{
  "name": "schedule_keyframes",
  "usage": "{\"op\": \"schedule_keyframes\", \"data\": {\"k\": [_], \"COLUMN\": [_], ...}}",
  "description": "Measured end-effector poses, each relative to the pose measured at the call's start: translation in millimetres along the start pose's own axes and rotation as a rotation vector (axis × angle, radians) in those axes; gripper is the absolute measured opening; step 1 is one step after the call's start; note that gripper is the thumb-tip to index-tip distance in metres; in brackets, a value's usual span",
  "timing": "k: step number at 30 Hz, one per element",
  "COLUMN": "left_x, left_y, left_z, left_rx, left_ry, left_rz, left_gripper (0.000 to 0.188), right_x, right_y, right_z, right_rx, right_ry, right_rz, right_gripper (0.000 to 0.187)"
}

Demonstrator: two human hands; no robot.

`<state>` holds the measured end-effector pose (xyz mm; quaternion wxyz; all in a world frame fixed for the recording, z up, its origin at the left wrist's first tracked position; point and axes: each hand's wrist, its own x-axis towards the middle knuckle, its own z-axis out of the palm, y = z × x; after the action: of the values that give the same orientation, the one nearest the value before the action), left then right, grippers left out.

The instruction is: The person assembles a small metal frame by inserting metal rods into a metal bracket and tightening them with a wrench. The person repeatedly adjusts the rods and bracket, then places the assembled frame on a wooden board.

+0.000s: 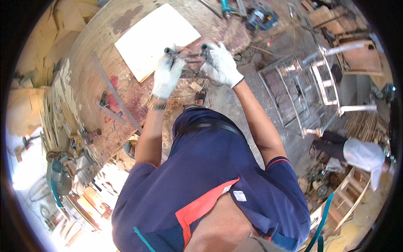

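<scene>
My left hand (167,73), in a white knit glove, is closed around one end of a small dark metal tube frame (193,55). My right hand (222,63), gloved the same way, grips its other end. Thin bars span the gap between my hands, and a round, open tube end shows at the top of each grip. My fingers hide part of the frame. It is held up near the edge of a worn, stained worktable (138,90). Just beyond my left hand, a white rectangular board (157,38) lies on that table.
On the table lie a long metal bar (110,84) and, at the far side, a power tool (261,17). Welded metal frames (300,92) stand on the right. Another person (364,153) bends over beyond them. A teal-and-grey saw (58,178) is at lower left.
</scene>
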<state>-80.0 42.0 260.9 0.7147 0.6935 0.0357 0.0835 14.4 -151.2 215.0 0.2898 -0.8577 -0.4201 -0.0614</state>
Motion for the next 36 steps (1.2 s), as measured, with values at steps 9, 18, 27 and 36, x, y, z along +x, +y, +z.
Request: {"op": "schedule_keyframes", "data": {"k": [9,18,27,36], "left_x": [78.7,82.0,57.9,84.1], "left_y": [-113.2,-108.3,-212.8,-258.7], "left_z": [-40.2,-57.3,-79.1,-48.0], "left_rx": [0.433,0.55,0.797,1.297], "left_ry": [0.053,-0.178,0.459,0.434], "left_rz": [0.175,-0.279,0.135,0.018], "left_gripper": [0.032,0.031,0.059,0.073], "right_x": [77.0,47.4,55.7,72.8], "right_y": [68.6,19.4,-31.9,-42.3], "right_z": [66.3,-10.1,24.6,48.0], "right_rx": [-0.158,0.215,1.45,1.832], "right_ry": [-0.389,-0.107,-0.006,0.249], "right_rz": [0.31,0.728,1.156,1.271], "right_gripper": [0.051,0.036,0.04,0.038]}}
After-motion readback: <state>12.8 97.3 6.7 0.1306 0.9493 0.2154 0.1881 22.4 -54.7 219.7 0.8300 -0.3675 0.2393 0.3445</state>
